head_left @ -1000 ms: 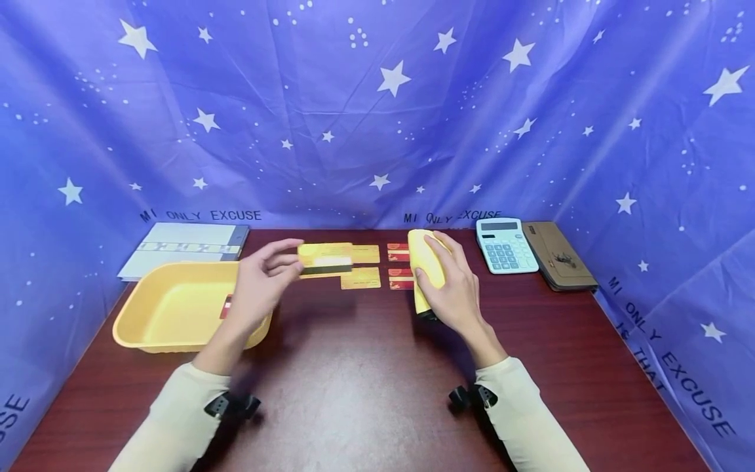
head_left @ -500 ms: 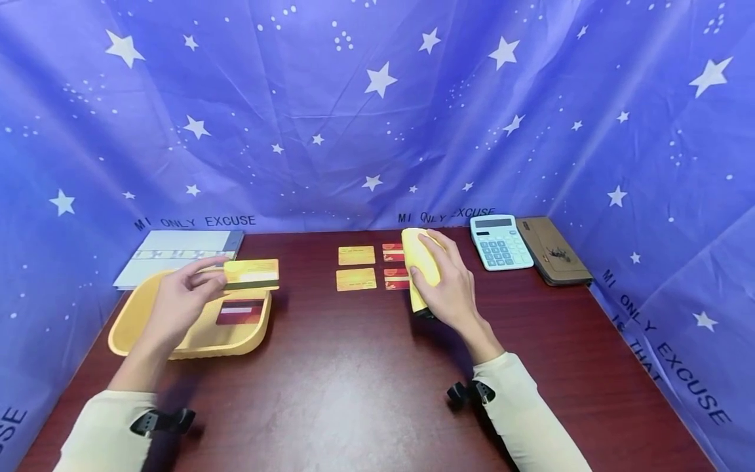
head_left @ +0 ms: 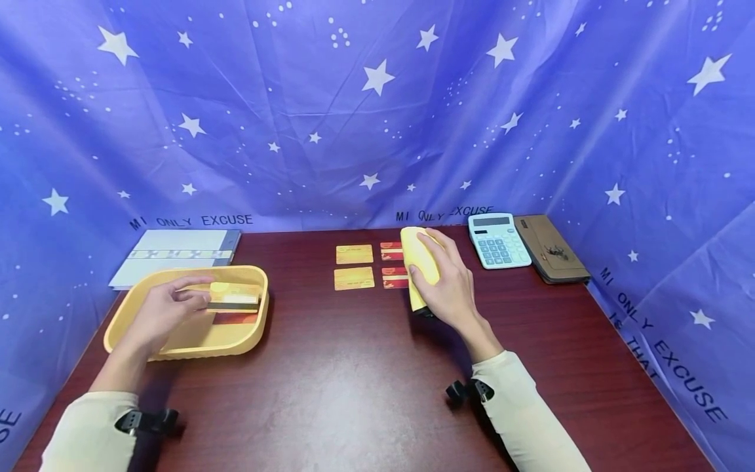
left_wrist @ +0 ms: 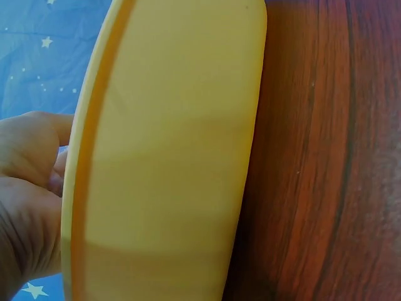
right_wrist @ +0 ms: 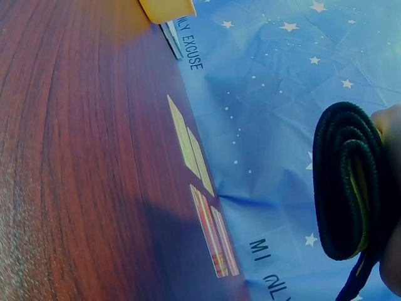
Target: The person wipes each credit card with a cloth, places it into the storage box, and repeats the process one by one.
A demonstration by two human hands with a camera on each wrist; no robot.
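My left hand [head_left: 165,311] reaches into the yellow plastic basin [head_left: 259,341] at the left and pinches the left edge of a yellow bank card [head_left: 233,290] with a dark stripe. Just below that card, a red card [head_left: 236,318] shows on the basin floor. In the left wrist view the basin wall [left_wrist: 163,138] hides the fingertips. My right hand [head_left: 445,282] grips a folded yellow cloth [head_left: 420,262] above the table; from the right wrist view its outer layer looks black and fuzzy [right_wrist: 341,188].
Two yellow cards [head_left: 354,278] lie one behind the other at the table's back middle. Beside them, red cards [head_left: 392,278] are partly hidden by the cloth. A calculator [head_left: 500,242] and brown wallet [head_left: 551,249] lie back right, a white notebook [head_left: 177,244] back left.
My left hand has carried the yellow card leftward from the card rows and lowered it into the basin. The right hand with the cloth has stayed nearly still.
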